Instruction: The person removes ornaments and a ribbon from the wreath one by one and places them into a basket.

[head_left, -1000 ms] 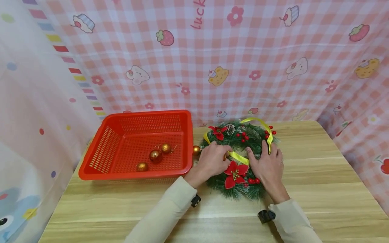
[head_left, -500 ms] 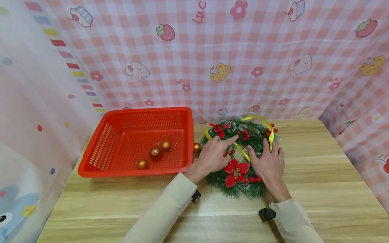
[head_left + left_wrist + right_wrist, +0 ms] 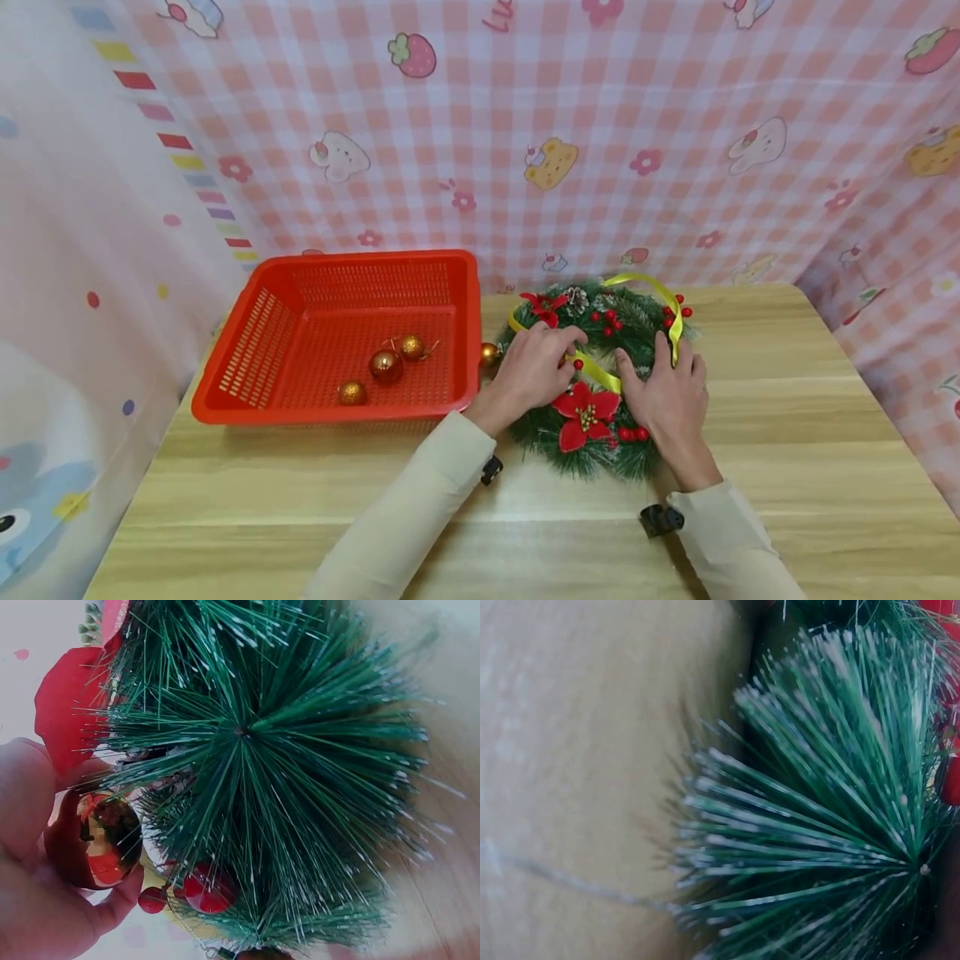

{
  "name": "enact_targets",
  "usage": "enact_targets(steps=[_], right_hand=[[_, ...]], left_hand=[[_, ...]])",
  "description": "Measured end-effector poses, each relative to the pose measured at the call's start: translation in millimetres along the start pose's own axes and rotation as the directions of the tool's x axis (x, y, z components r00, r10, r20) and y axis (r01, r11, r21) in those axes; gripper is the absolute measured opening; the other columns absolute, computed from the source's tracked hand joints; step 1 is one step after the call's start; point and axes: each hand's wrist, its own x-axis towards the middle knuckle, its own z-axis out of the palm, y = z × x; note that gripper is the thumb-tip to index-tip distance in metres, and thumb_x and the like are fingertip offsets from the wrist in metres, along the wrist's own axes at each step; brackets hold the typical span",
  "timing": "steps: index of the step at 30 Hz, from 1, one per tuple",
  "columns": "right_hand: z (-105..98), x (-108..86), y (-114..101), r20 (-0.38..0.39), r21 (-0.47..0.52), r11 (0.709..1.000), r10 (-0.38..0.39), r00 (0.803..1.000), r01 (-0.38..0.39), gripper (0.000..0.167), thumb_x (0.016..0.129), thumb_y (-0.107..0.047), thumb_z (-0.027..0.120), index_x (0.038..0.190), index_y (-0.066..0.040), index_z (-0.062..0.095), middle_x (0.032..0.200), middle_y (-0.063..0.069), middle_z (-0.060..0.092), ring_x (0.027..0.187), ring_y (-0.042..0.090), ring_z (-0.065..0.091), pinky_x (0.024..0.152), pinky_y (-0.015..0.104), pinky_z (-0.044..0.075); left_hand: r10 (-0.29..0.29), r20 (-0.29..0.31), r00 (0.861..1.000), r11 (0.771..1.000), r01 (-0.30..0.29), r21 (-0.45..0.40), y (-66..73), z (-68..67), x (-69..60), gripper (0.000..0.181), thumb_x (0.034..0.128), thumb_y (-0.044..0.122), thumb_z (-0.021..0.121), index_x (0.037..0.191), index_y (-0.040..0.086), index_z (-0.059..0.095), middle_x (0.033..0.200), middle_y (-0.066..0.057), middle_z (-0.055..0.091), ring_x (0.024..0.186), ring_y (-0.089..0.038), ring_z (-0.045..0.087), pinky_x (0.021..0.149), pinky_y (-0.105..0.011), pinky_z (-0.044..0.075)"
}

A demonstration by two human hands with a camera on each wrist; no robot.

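A green pine wreath (image 3: 633, 318) with red flowers, red berries and a pinecone lies on the table in the head view. My left hand (image 3: 531, 371) is over its left side. In the left wrist view, the curled fingers and thumb hold a shiny gold bauble (image 3: 112, 840), close to the red berries (image 3: 208, 889). A yellow ribbon (image 3: 597, 372) crosses the wreath's middle beside this hand. My right hand (image 3: 675, 400) grips the ring's right side, thumb at the inner edge and fingers over the outer part. The right wrist view shows only pine needles (image 3: 817, 825), berries and table.
A red plastic basket (image 3: 333, 414) stands left of the wreath with several gold baubles (image 3: 386, 365) inside. Another gold bauble (image 3: 490, 354) lies between basket and wreath. A checked curtain (image 3: 480, 167) hangs behind the wooden table (image 3: 300, 500).
My left index finger stretched out over the wreath half a second ago and is now bent again. The ribbon's middle stretch has shifted. The right hand keeps its place on the wreath.
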Motion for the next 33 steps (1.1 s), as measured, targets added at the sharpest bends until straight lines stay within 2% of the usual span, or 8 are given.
enact_targets(steps=[3, 7, 12, 16, 20, 24, 29, 33], right_hand=[[-1.2, 0.6, -0.7, -0.001, 0.0, 1.0, 0.002, 1.0, -0.002, 0.087, 0.097, -0.067, 0.032, 0.155, -0.001, 0.026, 0.156, 0.031, 0.019, 0.138, 0.056, 0.022, 0.098, 0.075, 0.032], [-1.4, 1.0, -1.8, -0.007, 0.005, 1.0, -0.004, 1.0, 0.004, 0.087, 0.098, -0.066, 0.034, 0.154, -0.001, 0.027, 0.156, 0.031, 0.02, 0.138, 0.056, 0.022, 0.099, 0.074, 0.031], [-0.1, 1.1, -2.5, -0.019, 0.003, 1.0, -0.007, 1.0, 0.007, 0.086, 0.097, -0.065, 0.035, 0.154, -0.001, 0.028, 0.156, 0.031, 0.021, 0.138, 0.056, 0.023, 0.099, 0.074, 0.032], [0.8, 0.5, -2.1, -0.016, 0.001, 1.0, 0.001, 1.0, -0.001, 0.086, 0.097, -0.065, 0.035, 0.154, -0.001, 0.028, 0.156, 0.031, 0.021, 0.138, 0.055, 0.022, 0.1, 0.074, 0.031], [0.7, 0.0, -1.3, -0.008, 0.005, 1.0, 0.007, 1.0, -0.007, 0.086, 0.097, -0.065, 0.035, 0.154, -0.001, 0.028, 0.156, 0.031, 0.02, 0.138, 0.056, 0.022, 0.099, 0.074, 0.031], [0.5, -0.2, -0.4, -0.007, 0.004, 1.0, 0.007, 1.0, -0.007, 0.086, 0.097, -0.066, 0.034, 0.154, -0.001, 0.028, 0.156, 0.031, 0.02, 0.138, 0.056, 0.022, 0.098, 0.075, 0.031], [-0.1, -0.5, -1.4, 0.009, 0.001, 1.0, 0.007, 1.0, -0.007, 0.087, 0.097, -0.067, 0.033, 0.155, -0.001, 0.026, 0.156, 0.031, 0.019, 0.138, 0.056, 0.021, 0.099, 0.074, 0.031], [-1.3, -0.9, -1.3, 0.031, -0.011, 1.0, 0.022, 0.999, -0.022, 0.088, 0.097, -0.067, 0.031, 0.155, -0.002, 0.024, 0.157, 0.031, 0.017, 0.139, 0.055, 0.019, 0.099, 0.074, 0.031]], left_hand=[[-0.005, 0.007, 1.0, 0.999, 0.005, -0.043, 0.9, -0.8, 3.4, 0.025, 0.0931, 0.011, 0.064, 0.117, 0.015, 0.07, 0.102, 0.004, 0.072, 0.086, -0.015, 0.059, 0.071, -0.024, 0.047], [-0.033, 0.039, 0.999, 0.985, 0.039, -0.166, 1.5, -2.7, 6.8, 0.02, 0.0937, 0.009, 0.063, 0.112, 0.015, 0.069, 0.103, 0.004, 0.071, 0.091, -0.014, 0.056, 0.078, -0.025, 0.047], [-0.069, 0.083, 0.994, 0.922, 0.096, -0.376, 2.1, -5.1, 10.5, 0.019, 0.0933, 0.005, 0.062, 0.11, 0.014, 0.066, 0.103, 0.001, 0.071, 0.093, -0.012, 0.057, 0.08, -0.023, 0.047], [-0.098, 0.123, 0.988, 0.86, 0.146, -0.488, 3.0, -5.8, 12.9, 0.021, 0.0933, 0.004, 0.063, 0.111, 0.014, 0.065, 0.103, 0.002, 0.07, 0.091, -0.01, 0.062, 0.08, -0.021, 0.049], [-0.137, 0.161, 0.977, 0.816, 0.204, -0.542, 4.9, -6.6, 14.8, 0.02, 0.0941, 0.008, 0.064, 0.113, 0.015, 0.064, 0.104, 0.002, 0.069, 0.092, -0.01, 0.062, 0.081, -0.023, 0.05], [-0.166, 0.161, 0.973, 0.802, 0.228, -0.552, 6.4, -4.5, 16.8, 0.019, 0.0954, 0.01, 0.063, 0.114, 0.014, 0.063, 0.107, 0.001, 0.067, 0.096, -0.01, 0.062, 0.081, -0.024, 0.05], [-0.208, 0.124, 0.97, 0.787, 0.242, -0.568, 6.2, -3.3, 16.5, 0.017, 0.0962, 0.01, 0.063, 0.113, 0.012, 0.062, 0.113, -0.008, 0.067, 0.099, -0.013, 0.063, 0.082, -0.025, 0.051], [-0.224, 0.102, 0.969, 0.78, 0.241, -0.577, 6.4, -5.1, 15.1, 0.015, 0.0962, 0.01, 0.063, 0.111, 0.013, 0.063, 0.112, -0.008, 0.067, 0.098, -0.013, 0.063, 0.086, -0.026, 0.051]])
